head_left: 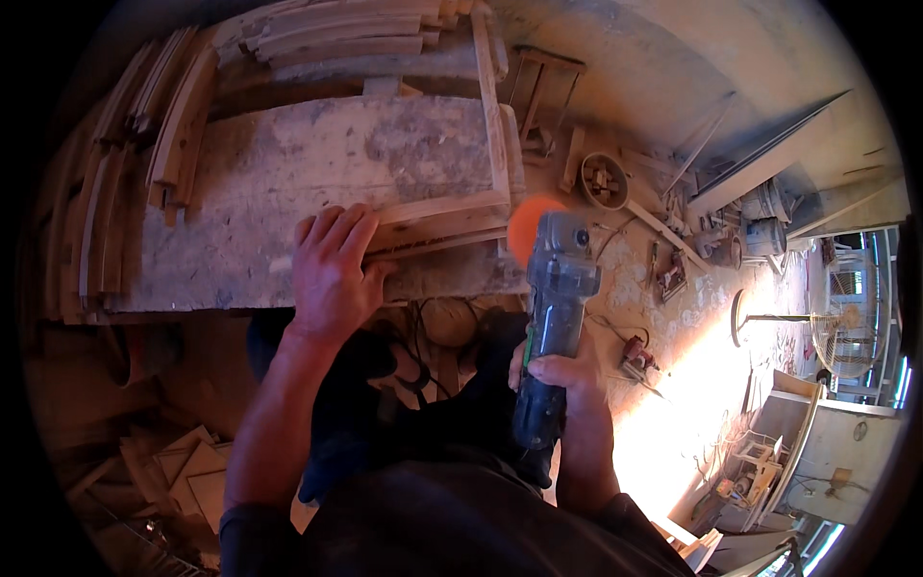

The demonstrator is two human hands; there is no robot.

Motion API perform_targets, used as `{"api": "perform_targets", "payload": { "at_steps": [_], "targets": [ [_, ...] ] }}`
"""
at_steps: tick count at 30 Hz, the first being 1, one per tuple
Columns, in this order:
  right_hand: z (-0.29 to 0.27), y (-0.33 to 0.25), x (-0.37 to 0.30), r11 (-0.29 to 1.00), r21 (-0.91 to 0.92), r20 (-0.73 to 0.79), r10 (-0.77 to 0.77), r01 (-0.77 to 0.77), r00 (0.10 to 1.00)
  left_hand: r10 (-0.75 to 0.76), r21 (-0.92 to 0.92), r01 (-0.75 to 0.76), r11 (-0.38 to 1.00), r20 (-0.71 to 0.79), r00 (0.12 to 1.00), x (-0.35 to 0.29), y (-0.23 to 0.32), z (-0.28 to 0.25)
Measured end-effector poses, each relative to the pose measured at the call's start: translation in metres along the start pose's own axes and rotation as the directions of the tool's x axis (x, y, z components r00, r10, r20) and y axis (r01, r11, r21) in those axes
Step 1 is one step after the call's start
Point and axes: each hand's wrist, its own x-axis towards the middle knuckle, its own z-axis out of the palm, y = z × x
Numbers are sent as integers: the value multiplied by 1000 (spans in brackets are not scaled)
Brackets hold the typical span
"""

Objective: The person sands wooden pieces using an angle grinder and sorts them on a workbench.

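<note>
My left hand (336, 264) grips the near end of a pale wooden frame (442, 208) lying on a worn workbench (317, 144). Its fingers lie over the wood and the thumb is on the near side. One long bar of the frame runs away from me along the bench's right end, meeting the near bar at a corner. In my right hand (567, 370) is a dark angle grinder (560, 279), fingers wrapped round its body. An orange disc (529, 229) at its head sits beside the frame's corner; whether they touch, I cannot tell.
Wood strips (183, 120) are stacked at the bench's left, more planks (336, 34) at its far side. Right of the bench, the floor holds a round tub of wood blocks (603, 181), a red-and-black power tool (636, 356), loose cords and a standing fan (846, 332). Panels (197, 471) lie lower left.
</note>
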Motion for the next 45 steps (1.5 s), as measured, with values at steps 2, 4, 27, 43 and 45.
{"api": "perform_targets", "payload": {
  "at_steps": [2, 4, 27, 43, 45],
  "targets": [
    [-2, 3, -2, 1000, -5, -5, -1, 1, 1000, -5, 2, 5, 1000, 13, 1000, -1, 1, 0],
    [-4, 3, -1, 1000, -5, -4, -9, 9, 1000, 4, -2, -4, 1000, 27, 1000, 0, 1, -1],
    [-7, -8, 18, 1000, -19, -12, -12, 12, 1000, 33, 16, -33, 999, 14, 999, 0, 7, -3],
    [-35, 14, 9, 994, 21, 28, -106, 106, 994, -8, -72, 48, 996, 473, 881, 36, -21, -24],
    [-34, 10, 14, 995, 0, 42, -100, 100, 994, -14, -74, 60, 995, 511, 860, 39, -21, -28]
  ]
}}
